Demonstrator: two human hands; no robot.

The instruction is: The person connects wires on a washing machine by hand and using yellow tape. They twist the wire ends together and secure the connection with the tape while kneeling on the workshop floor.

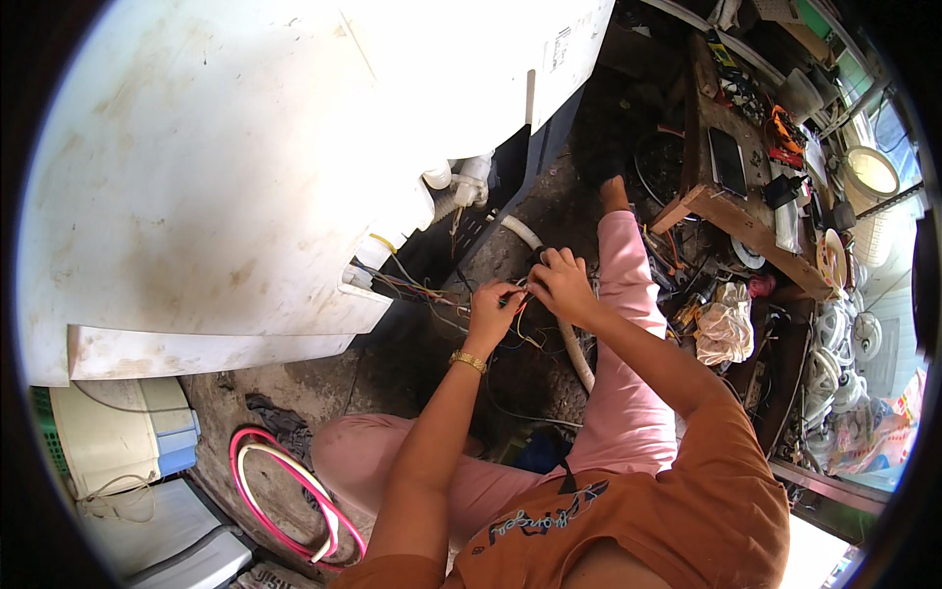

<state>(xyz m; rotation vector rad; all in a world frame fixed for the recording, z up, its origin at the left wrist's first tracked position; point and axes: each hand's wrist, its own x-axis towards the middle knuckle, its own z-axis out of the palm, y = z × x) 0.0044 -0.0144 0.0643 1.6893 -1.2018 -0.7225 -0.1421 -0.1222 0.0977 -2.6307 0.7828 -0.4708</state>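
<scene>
Pinching thin red-orange plastic-coated wires [521,310] between fingertips of left hand [494,312] and right hand [563,285]; probably light, limp, easily snapped; best held by insulation, just beside fingertips.

The appliance [226,177] stands left, wires [414,288] trailing from it; right, a phone [727,161] lies on a bench [751,228].

Over on the right, a phone [727,162] lies flat on the wooden bench [751,236], and there's a crumpled cloth [724,329] near it. Now down on the left: a pink hose [235,463] loops across the floor [221,395], a white hose [330,522] curls within, a dark rag [285,424] just beside.
</scene>
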